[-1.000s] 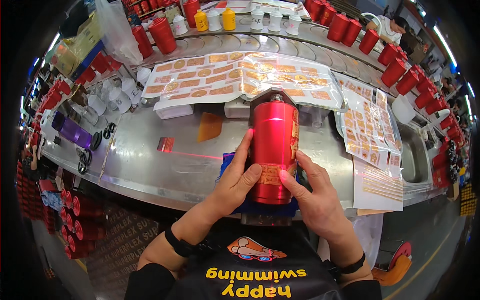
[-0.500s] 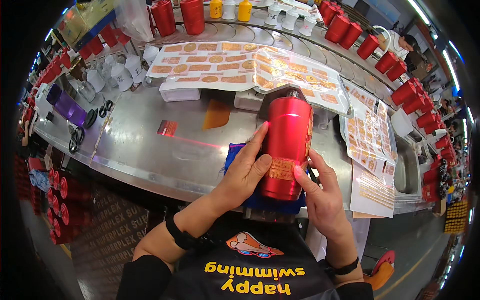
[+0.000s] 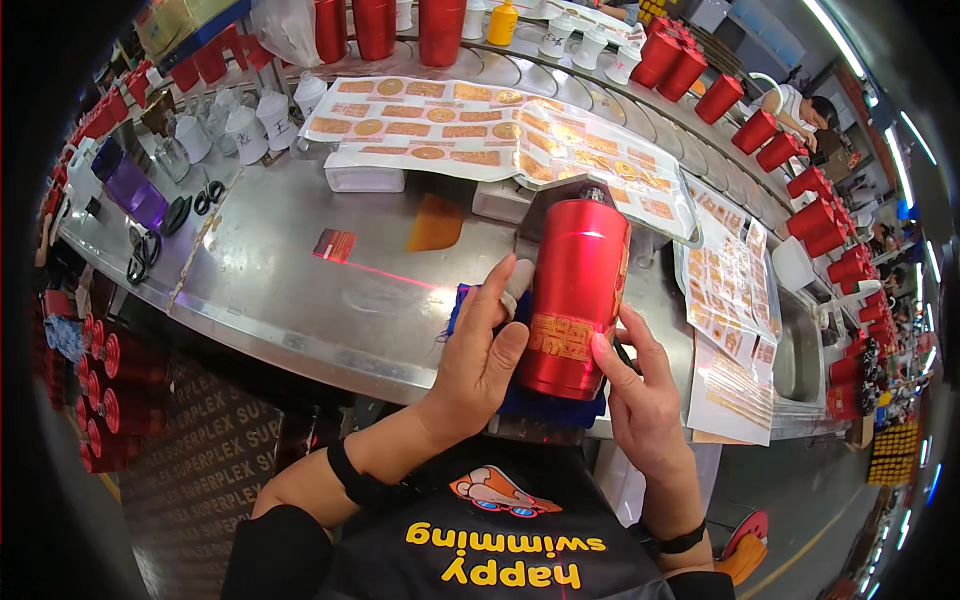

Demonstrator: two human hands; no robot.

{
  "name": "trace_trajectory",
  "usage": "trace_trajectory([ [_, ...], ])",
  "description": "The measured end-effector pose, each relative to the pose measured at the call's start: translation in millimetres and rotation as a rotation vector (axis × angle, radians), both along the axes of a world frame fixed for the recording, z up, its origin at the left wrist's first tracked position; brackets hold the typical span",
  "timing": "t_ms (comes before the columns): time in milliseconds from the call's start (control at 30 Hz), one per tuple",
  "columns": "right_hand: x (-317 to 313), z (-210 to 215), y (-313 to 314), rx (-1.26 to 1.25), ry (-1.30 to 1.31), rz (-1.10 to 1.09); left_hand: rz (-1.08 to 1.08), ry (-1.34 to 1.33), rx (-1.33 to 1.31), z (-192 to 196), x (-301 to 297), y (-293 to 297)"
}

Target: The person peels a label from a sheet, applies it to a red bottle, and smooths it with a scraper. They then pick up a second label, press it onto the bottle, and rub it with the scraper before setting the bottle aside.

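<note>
A glossy red metal bottle [image 3: 576,285] lies lengthwise before me, its far end against a dark angular holder [image 3: 590,190]. A gold-patterned decal [image 3: 562,337] wraps its near part, and more gold shows along its right side. My right hand [image 3: 645,390] holds the bottle's lower right side, thumb on the decal edge. Beside the left side, my left hand [image 3: 478,350] is open with fingers stretched, just off the bottle; something whitish shows at a finger, too unclear to name. Blue cloth [image 3: 545,408] lies beneath the bottle.
Sheets of gold decals [image 3: 430,130] rest on white supports at the back; more decal sheets [image 3: 725,270] lie right, near a sink [image 3: 800,360]. An amber scraper-like piece [image 3: 436,222], scissors [image 3: 145,255] and a purple bottle [image 3: 130,185] are left. Red bottles [image 3: 375,30] line the conveyor.
My left hand has come away from the bottle's left side, its fingers now apart from it. The right thumb stays on the decal. The whole view has shifted slightly.
</note>
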State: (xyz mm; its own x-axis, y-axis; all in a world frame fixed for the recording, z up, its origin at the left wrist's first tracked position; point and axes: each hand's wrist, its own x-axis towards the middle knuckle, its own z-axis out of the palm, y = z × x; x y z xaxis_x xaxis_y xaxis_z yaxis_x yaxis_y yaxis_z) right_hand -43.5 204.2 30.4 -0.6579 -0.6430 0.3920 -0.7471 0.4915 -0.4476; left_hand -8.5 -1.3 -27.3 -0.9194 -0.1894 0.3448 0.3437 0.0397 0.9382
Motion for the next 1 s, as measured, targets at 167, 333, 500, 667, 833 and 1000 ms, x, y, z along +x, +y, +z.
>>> trace_trajectory([
  [167, 0.7, 0.0, -2.2, -0.008, 0.007, 0.02, -0.006, -0.162, -0.182, 6.0, -2.3, 2.6],
  [333, 1.8, 0.5, -2.8, -0.028, 0.006, 0.018, -0.029, -0.209, -0.232, 9.8, -4.5, 0.5],
  [500, 2.3, -0.1, -2.0, -0.016, -0.002, 0.015, 0.06, 0.068, -0.293, 13.9, 8.7, 2.0],
  [667, -1.3, 4.2, -3.8, -0.028, -0.023, 0.026, 0.124, 0.442, -0.927, 26.5, 16.3, 10.2],
  [833, 1.4, 4.0, -5.2, -0.022, -0.008, 0.01, 0.168, 0.327, -0.865, 7.3, 25.4, -2.0],
  [1000, 2.8, 4.5, -2.7, -0.03, -0.028, 0.008, 0.178, 0.191, -0.859, 11.6, 31.9, -3.8],
])
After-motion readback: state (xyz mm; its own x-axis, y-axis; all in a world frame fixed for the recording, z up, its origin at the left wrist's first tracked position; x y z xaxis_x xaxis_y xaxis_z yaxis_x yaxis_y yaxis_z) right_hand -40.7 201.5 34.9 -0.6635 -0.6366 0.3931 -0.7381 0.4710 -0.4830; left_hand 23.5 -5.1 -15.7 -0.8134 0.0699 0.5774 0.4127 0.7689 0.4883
